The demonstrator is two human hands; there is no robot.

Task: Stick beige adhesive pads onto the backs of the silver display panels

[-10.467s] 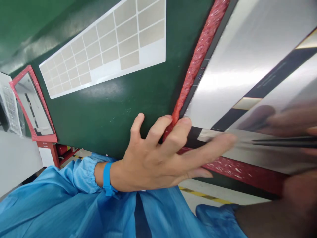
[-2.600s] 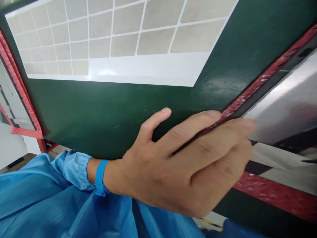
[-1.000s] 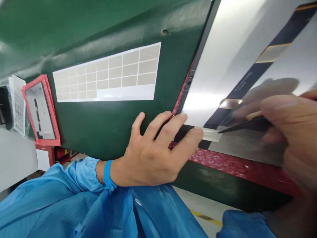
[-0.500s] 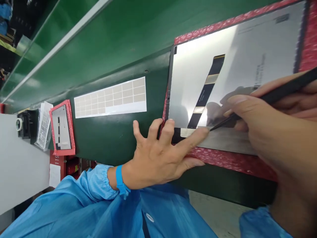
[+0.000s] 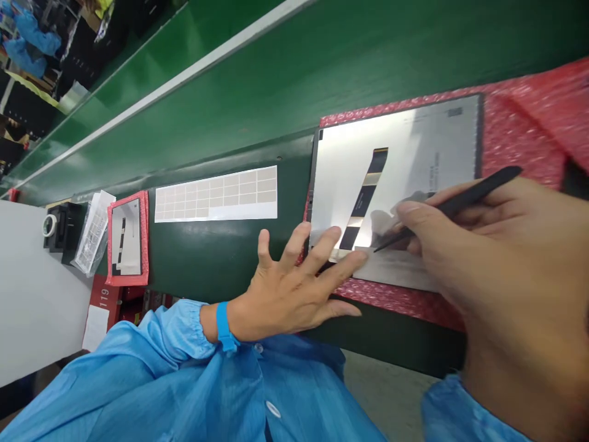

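Observation:
A silver-backed display panel [image 5: 414, 147] lies on pink bubble wrap [image 5: 400, 299]. A dark flex cable [image 5: 363, 199] runs slantwise across the panel's back. My left hand [image 5: 299, 282] is open, fingers spread over the panel's lower left corner, index fingertip near the lower end of the cable. My right hand [image 5: 488, 245] grips black tweezers [image 5: 478, 190] like a pen. Their tip comes down near the panel's lower edge, just right of my left index finger. A thin greyish film or label [image 5: 391, 267] seems to lie there; its outline is hard to make out.
Left of the panel, a white sheet of grey rectangular stickers [image 5: 216, 193] lies on the green bench [image 5: 202, 258]. Farther left are a second panel [image 5: 126, 239] in pink wrap, bagged sheets [image 5: 92, 236] and a black tape holder [image 5: 59, 227]. A white rail [image 5: 221, 46] runs along the back.
The camera view has drawn back and shifted, so the panel looks smaller. My left index fingertip and the tweezer tip are slightly farther apart; both hands stay at the panel's lower edge.

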